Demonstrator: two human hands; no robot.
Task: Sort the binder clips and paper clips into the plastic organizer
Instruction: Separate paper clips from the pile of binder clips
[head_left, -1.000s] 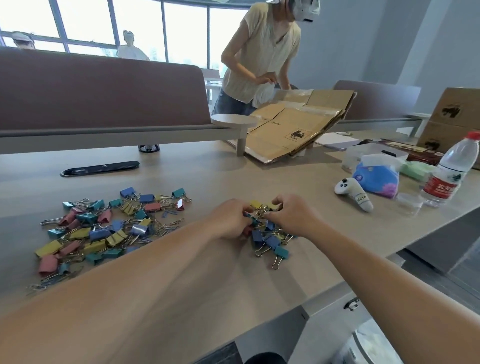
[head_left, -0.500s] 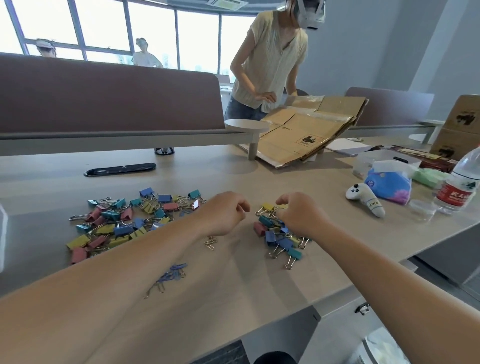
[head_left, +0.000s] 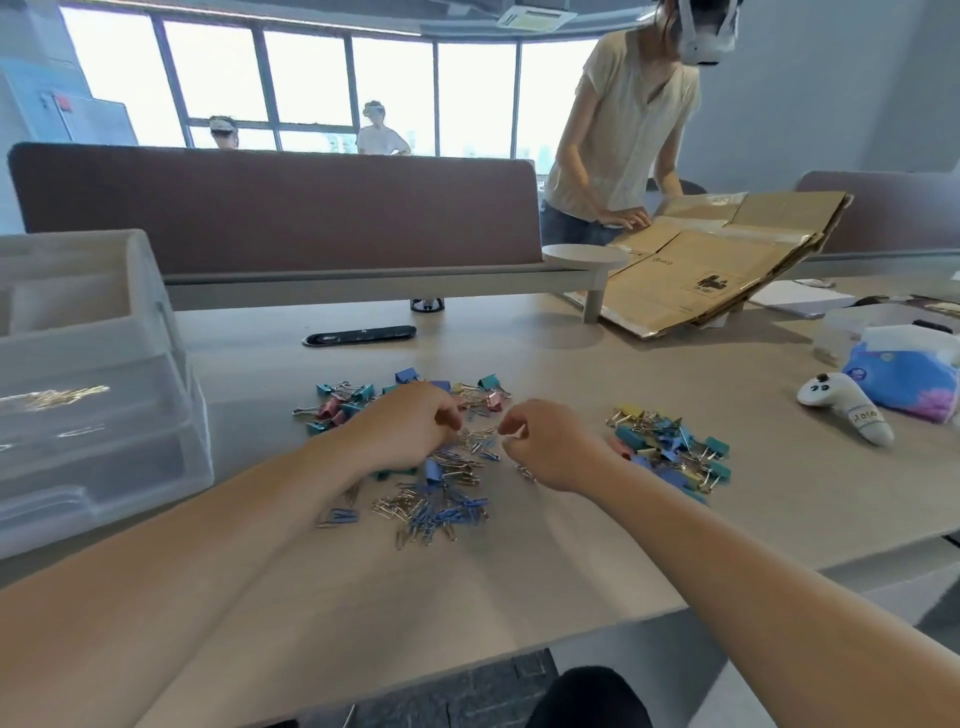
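Metal paper clips (head_left: 441, 501) beneath left hand (head_left: 410, 428), right hand (head_left: 550, 447) beside; both curled.

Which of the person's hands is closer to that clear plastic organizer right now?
Left. The left hand is over the paper clips, to the right of the plastic organizer; the right hand is farther right, beyond the left hand.

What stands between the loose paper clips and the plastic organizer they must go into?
Nothing visible: bare table separates the paper clips from the plastic organizer. The binder clips lie just beyond that stretch.
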